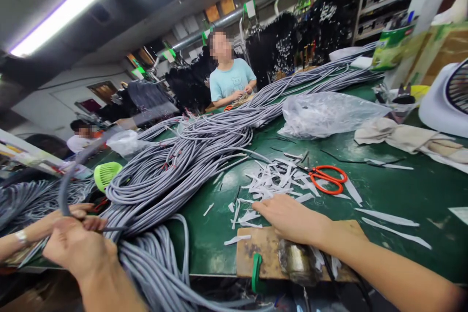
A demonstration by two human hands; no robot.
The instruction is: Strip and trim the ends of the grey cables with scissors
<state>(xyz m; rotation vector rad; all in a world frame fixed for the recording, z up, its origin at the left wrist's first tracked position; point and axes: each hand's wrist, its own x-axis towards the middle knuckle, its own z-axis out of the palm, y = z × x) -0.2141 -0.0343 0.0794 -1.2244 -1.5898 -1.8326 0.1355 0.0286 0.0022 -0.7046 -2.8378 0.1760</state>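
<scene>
My left hand [78,248] is closed around a thick grey cable [65,190], which rises in an arc above the fist. A thin dark end sticks out to the right of that fist. Just behind it is another person's hand [78,212], its wrist wearing a white band. My right hand [287,214] is palm down over a wooden board [252,248], with curled fingers partly hidden; what they hold, if anything, cannot be seen. Below its wrist sits a small metal device [298,258] with a green lever [256,273]. White strips [270,180] lie heaped beyond my fingers.
Bundled grey cables [175,165] run across the green table [208,234]. Orange-handled scissors [327,179] lie beside the strips. Farther right are a plastic bag [321,112], a cloth [402,139] and a fan [449,97]. A person [232,78] is across the table.
</scene>
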